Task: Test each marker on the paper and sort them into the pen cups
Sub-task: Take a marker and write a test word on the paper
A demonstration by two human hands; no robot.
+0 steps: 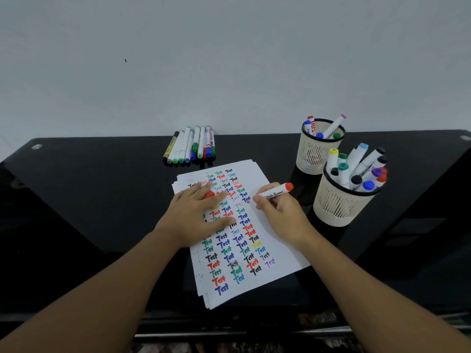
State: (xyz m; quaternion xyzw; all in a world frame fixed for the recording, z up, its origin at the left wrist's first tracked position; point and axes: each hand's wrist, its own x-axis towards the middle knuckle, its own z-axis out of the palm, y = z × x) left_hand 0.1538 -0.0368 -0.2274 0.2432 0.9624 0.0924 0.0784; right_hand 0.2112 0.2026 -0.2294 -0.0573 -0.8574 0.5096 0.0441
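A stack of white paper (277, 248) covered in coloured "Test" words lies mid-table. My right hand (281, 215) grips a white board marker (276, 192) with a red end, its tip down at the paper's right column. My left hand (201, 215) presses flat on the paper, and a red cap (209, 195) shows between its fingers. Several markers lie in a row (191, 146) at the table's back edge. Two cream mesh pen cups stand on the right: the far cup (314, 154) holds a few markers, the near cup (339, 205) holds several.
The table (102, 200) is glossy black glass against a pale wall. The near cup stands close to my right hand. The table's front edge runs just below the paper.
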